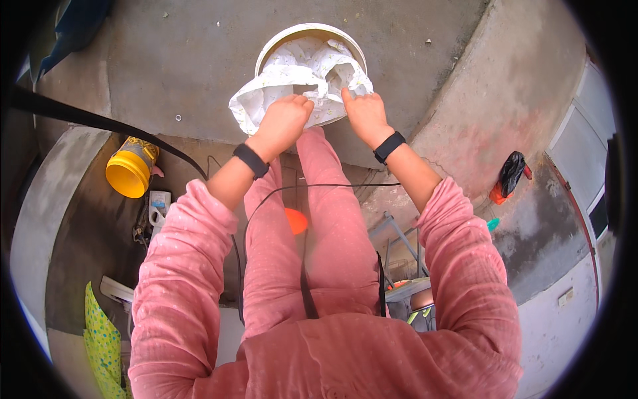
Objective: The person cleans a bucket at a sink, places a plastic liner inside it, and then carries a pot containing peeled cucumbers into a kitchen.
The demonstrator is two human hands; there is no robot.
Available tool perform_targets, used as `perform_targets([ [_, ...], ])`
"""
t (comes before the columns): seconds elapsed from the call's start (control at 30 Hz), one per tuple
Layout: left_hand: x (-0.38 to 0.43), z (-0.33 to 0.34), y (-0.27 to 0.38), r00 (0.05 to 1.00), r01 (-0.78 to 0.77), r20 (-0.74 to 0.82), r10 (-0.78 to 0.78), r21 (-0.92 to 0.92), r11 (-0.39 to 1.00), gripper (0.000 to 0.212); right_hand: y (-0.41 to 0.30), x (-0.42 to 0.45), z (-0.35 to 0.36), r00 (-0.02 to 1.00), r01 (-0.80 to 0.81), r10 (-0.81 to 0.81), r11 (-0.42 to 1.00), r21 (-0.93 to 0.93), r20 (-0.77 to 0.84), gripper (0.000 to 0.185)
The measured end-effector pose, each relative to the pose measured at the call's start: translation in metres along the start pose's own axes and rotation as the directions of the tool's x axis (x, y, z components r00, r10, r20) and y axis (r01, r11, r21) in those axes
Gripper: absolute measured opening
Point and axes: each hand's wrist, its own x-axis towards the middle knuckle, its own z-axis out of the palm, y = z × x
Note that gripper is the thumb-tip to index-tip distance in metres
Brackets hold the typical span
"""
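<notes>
A white cloth garment with a small print (pixel 279 76) lies partly inside a round whitish bucket (pixel 310 28) on the concrete floor, and part of it hangs over the near rim. My left hand (pixel 285 117) grips the cloth at the near side, its fingers curled. To the right of it, my right hand (pixel 366 113) pinches the garment's edge by the bucket's right rim, thumb pointing up. Folds of the cloth stretch between both hands. What lies deeper in the bucket is hidden by the cloth.
At the left, a yellow bucket (pixel 127 174) lies tipped beside a white plastic jug (pixel 158 209). A thin black cable (pixel 329 185) crosses over my legs. A black plastic bag (pixel 512 172) is at the right. Near my right arm is a grey metal frame (pixel 401 239).
</notes>
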Motion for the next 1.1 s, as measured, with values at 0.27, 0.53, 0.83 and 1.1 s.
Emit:
perform_targets([
  [0.27,0.05,-0.028,-0.088,0.969,-0.129,-0.197,0.152,0.123,0.984,0.076,0.055,-0.05,0.065,0.975,0.185,-0.175,0.981,0.061,-0.137,0.015],
  [0.53,0.077,-0.049,-0.074,0.991,-0.109,-0.067,0.116,0.106,0.988,0.066,0.047,-0.008,0.025,0.811,-0.141,0.52,0.616,0.775,-0.266,0.061],
  [0.83,0.108,-0.052,-0.097,0.985,-0.163,-0.046,0.166,0.065,0.984,0.114,0.068,0.063,0.037,0.704,0.094,0.629,0.378,0.921,-0.329,0.019],
  [1.1,0.102,-0.035,-0.168,0.962,0.264,0.251,-0.11,-0.957,0.119,0.077,0.083,0.134,0.094,0.874,-0.003,0.469,-0.253,0.967,0.126,0.017],
])
